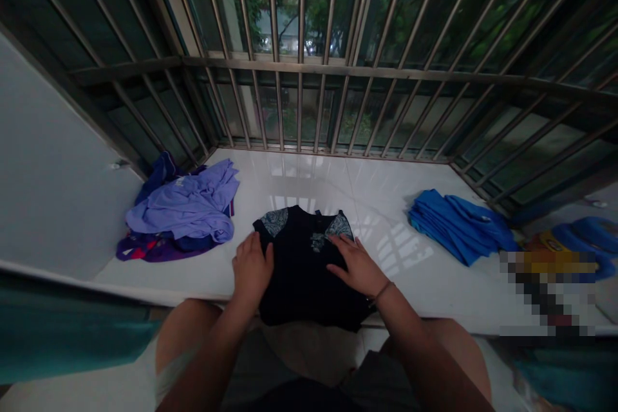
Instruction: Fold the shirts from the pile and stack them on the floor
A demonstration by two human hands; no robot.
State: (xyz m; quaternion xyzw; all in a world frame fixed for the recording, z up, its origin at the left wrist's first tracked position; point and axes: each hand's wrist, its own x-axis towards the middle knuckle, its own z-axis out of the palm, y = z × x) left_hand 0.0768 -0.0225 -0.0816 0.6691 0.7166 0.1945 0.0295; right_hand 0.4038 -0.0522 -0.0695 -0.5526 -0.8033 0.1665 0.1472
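Folding is being carried out on a dark sleeveless garment (304,270) with paisley-patterned shoulder panels, lying at the lower centre of the frame on a white tiled ledge (338,187), its hem hanging over the front edge. The left hand (252,270) is being laid flat on the garment's left side, fingers curled loosely over the fabric edge rather than clamped; the right hand (357,265) is being pressed open, palm down, near the right shoulder panel, so nothing is being pinched by either grip.

For a neat fold, the fabric is probably best smoothed outward from the middle, and the side edges should be kept parallel before any turning in.

A heap of lilac and purple clothes (181,212) is lying at the left of the frame, and a folded blue stack (458,225) at the right, both well apart from the hands. No brand or writing can be read; the patch at the lower right is being blurred out.
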